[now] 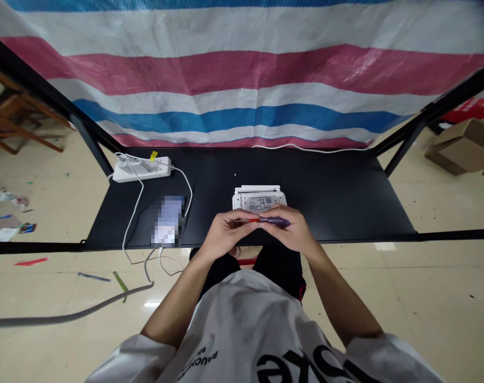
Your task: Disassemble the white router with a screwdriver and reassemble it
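Observation:
Both hands meet over the near edge of the black table, holding a screwdriver (276, 220) level between them. Its handle is purple with a red part towards the left. My right hand (292, 226) is closed round the purple handle. My left hand (228, 229) pinches the shaft end, and its fingers hide most of the shaft and the tip. Just beyond the fingers lies a white router (242, 202), with a printed label facing up and its white antenna (257, 188) folded along the far side. My hands cover the router's near edge.
A white power strip (144, 169) with plugs and cables sits at the table's back left. A phone (169, 221) with a cable lies in front of it. A striped sheet (242, 74) hangs behind the black table (345, 202). At right, a cardboard box (461, 146) rests on the floor.

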Demonstrator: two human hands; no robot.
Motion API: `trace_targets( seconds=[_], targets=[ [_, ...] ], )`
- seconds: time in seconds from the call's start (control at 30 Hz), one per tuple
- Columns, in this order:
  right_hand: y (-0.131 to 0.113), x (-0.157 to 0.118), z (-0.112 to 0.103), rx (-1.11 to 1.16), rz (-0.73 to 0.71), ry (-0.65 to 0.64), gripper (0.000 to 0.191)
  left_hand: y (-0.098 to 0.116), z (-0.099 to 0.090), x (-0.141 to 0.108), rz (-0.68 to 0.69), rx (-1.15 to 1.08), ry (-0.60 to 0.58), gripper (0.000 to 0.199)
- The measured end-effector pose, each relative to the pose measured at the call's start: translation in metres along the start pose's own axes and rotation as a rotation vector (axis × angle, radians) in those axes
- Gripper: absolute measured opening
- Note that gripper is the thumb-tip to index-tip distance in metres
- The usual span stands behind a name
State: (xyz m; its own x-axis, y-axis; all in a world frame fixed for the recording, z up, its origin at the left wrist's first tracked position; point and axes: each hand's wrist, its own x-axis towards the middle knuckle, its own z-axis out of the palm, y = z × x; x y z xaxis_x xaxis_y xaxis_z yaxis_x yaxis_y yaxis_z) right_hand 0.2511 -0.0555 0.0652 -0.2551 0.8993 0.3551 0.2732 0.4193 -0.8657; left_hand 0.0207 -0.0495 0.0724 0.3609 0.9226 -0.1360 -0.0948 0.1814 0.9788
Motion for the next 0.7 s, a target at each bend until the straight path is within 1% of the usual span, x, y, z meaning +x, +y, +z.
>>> trace_targets(
  seconds=[0.07,0.13,0.2,0.3,0.4,0.5,0.7],
  targets=[
    [-0.002,-0.002,0.001,-0.005,0.024,-0.039,0.019,0.000,0.002,-0.001,0.000,0.043,0.006,0.032],
    [-0.003,-0.005,0.001,-0.011,0.070,-0.045,0.016,0.002,0.001,-0.002,0.001,0.067,0.047,0.031],
    [-0.003,-0.006,-0.001,-0.006,0.091,-0.038,0.014,0.006,-0.001,-0.004,0.013,0.100,0.064,0.028],
    [-0.001,-0.006,-0.003,0.006,0.082,-0.063,0.014,0.012,-0.006,-0.006,0.040,0.169,0.040,0.025],
    [-0.002,-0.005,-0.004,0.025,0.083,-0.094,0.015,0.015,-0.008,-0.007,0.036,0.201,0.022,0.024],
    [-0.004,-0.004,-0.004,0.041,0.073,-0.136,0.015,0.013,-0.007,-0.007,0.021,0.212,0.016,0.024],
    [-0.012,-0.006,-0.004,0.042,0.128,-0.232,0.013,0.012,-0.003,-0.009,-0.012,0.261,-0.004,0.023]
  ],
)
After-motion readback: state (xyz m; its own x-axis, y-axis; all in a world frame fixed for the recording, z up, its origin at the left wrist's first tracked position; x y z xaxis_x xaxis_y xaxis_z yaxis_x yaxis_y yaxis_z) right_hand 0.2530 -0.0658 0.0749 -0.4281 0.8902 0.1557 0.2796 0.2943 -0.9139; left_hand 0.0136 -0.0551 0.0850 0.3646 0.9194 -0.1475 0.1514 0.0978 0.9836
